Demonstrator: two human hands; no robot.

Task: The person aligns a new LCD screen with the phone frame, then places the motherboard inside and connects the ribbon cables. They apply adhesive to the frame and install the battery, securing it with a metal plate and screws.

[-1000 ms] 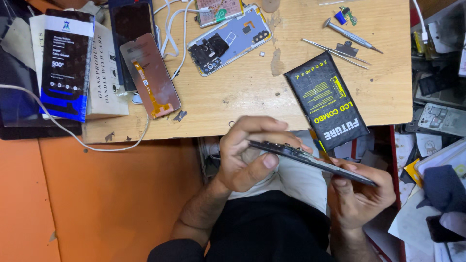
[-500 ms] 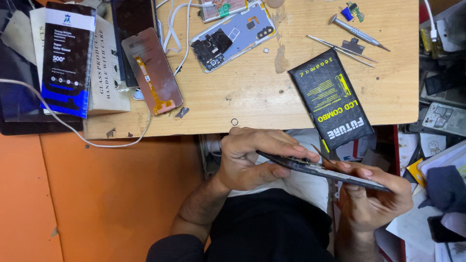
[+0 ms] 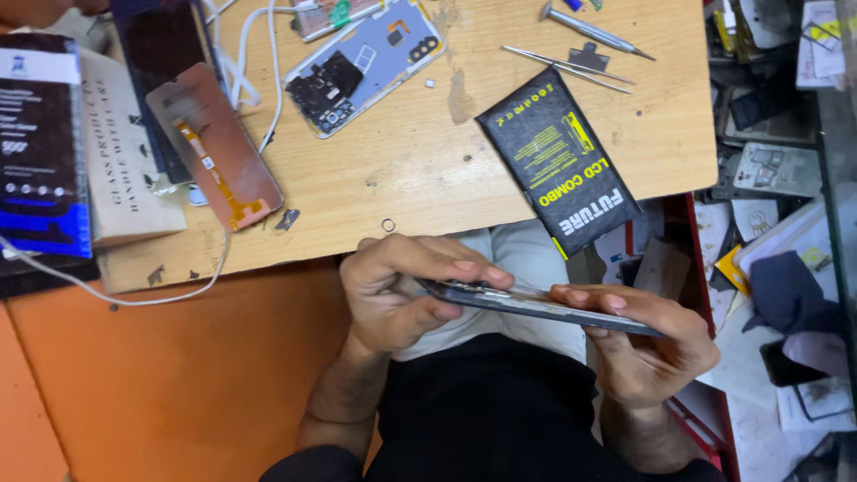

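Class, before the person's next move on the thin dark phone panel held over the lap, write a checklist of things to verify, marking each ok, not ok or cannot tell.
1. Left hand grip on thin dark phone panel: ok.
2. Right hand supports the other end: ok.
3. Panel held roughly level: ok.
4. Panel free of cracks: cannot tell, seen edge-on.
5. Metal tweezers lying within reach on the wooden table: ok.
6. Black rectangular box fully on table: not ok, overhangs edge.

Before you sits a wooden bench [image 3: 393,192] — on it an opened phone back [image 3: 366,64], a black box [image 3: 558,161], tweezers [image 3: 567,68].
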